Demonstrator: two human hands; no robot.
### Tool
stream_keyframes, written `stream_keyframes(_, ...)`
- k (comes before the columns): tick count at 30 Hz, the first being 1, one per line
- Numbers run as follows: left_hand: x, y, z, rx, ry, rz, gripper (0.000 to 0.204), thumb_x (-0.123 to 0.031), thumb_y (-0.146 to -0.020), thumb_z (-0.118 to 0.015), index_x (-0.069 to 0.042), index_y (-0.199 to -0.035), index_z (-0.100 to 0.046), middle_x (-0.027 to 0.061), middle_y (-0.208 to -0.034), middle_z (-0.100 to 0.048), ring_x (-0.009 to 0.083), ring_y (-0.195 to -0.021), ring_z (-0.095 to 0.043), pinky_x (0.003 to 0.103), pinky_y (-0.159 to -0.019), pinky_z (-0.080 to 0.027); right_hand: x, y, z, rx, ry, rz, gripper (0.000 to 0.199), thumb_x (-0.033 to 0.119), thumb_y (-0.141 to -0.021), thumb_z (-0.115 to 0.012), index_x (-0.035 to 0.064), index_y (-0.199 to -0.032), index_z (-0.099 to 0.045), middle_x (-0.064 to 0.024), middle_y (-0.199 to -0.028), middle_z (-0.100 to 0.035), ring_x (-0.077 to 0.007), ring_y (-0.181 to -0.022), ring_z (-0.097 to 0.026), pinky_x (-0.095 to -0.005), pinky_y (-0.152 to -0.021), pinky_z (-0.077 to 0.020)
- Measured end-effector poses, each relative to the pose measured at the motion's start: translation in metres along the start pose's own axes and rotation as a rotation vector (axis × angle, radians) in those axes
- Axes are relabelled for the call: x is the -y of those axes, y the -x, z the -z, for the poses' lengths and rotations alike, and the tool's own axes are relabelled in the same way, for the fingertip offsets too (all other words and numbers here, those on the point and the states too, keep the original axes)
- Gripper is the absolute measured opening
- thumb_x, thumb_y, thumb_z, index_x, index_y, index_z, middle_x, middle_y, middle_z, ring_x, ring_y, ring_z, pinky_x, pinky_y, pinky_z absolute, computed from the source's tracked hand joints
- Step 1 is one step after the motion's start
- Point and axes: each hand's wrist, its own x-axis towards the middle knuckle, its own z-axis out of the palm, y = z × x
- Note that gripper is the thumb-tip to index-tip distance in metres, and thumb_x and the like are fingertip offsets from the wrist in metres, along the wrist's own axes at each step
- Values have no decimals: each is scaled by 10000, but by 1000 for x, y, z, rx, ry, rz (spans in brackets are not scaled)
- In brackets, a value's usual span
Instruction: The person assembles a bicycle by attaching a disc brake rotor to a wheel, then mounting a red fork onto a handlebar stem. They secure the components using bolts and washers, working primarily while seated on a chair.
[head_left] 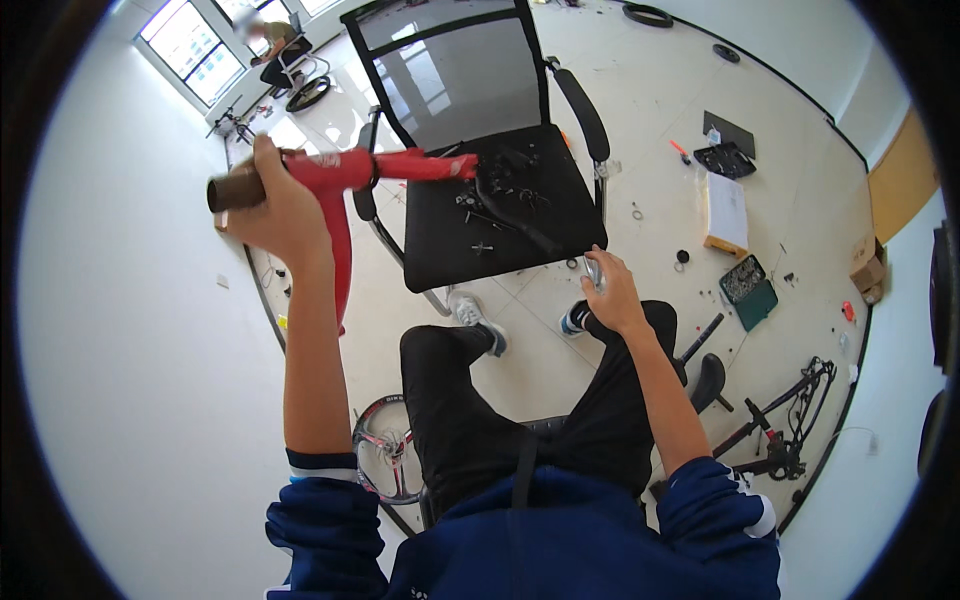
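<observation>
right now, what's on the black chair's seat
The seat holds a curved black part, small metal parts and a cross-shaped metal piece nearer its front. The red frame in the left hand covers some of the seat's rear; anything there, or under the black part, is hidden.

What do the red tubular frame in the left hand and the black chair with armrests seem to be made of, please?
Red tubular frame: probably metal, smoothly painted, judging by the red-coated tubing. Black chair with armrests: translucent backrest suggests mesh; shiny silvery legs suggest chromed metal.
</observation>
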Motion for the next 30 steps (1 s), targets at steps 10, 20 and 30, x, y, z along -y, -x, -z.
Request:
stream_keyframes(10,142,42,42,-173,-232,107,269,-229,-945,-666,6,-830,-602,116,-742,-696,136,-668,-666,263,-615,-568,-31,12,-8,103,85,-197,398,143,-828,-647,6,-1198,-594,-229,-1310,-571,-389,-1239,-514,-440,-1070,-390)
stream_keyframes(20,208,97,38,-239,-122,207,185,-111,-975,-606,21,-863,-541,156,-804,-670,180,-757,-653,323,-768,-555,-44,-22,-45,207,145,-257,393,125,-832,-647,11,-1203,-592,-219,-1302,-582,-380,-1217,-540,-421,-1057,-408)
stream_keyframes(30,248,149,67,-146,-101,144,114,-83,-993,-523,3,-1002,-449,202,-982,-618,286,-908,-659,465,-891,-545,-22,-119,-92,159,133,-171,287,127,-854,-654,12,-1117,-642,-200,-1086,-683,-345,-1020,-658,-391,-912,-502)
